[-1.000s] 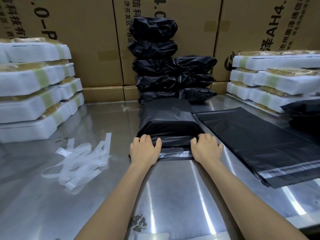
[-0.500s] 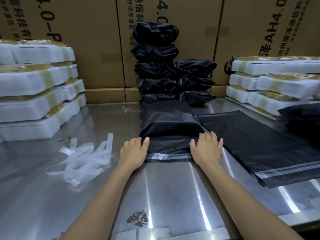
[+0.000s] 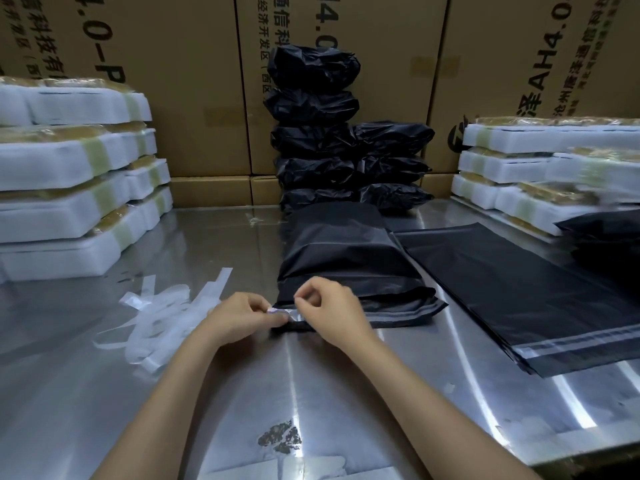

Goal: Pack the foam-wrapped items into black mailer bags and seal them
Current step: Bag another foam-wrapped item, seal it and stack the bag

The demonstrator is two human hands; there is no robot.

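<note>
Eight or so sealed bags [image 3: 346, 147] stacked at back. Filled bag [image 3: 346, 261] mid-table, unsealed; left hand [image 3: 239, 315] and right hand [image 3: 332, 313] both pinching liner strip [image 3: 282, 311] at flap corner. Many foam items [image 3: 76, 188] remain unpacked.

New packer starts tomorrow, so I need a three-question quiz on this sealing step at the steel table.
1. True or false: the filled mailer bag is already sealed.
2. Which hands pinch the release strip? A) left hand only B) right hand only C) both
3. Fill in: the peeled strips lie to the person's ____.

Key: 1 false, its flap is still open; 2 C; 3 left.
</note>
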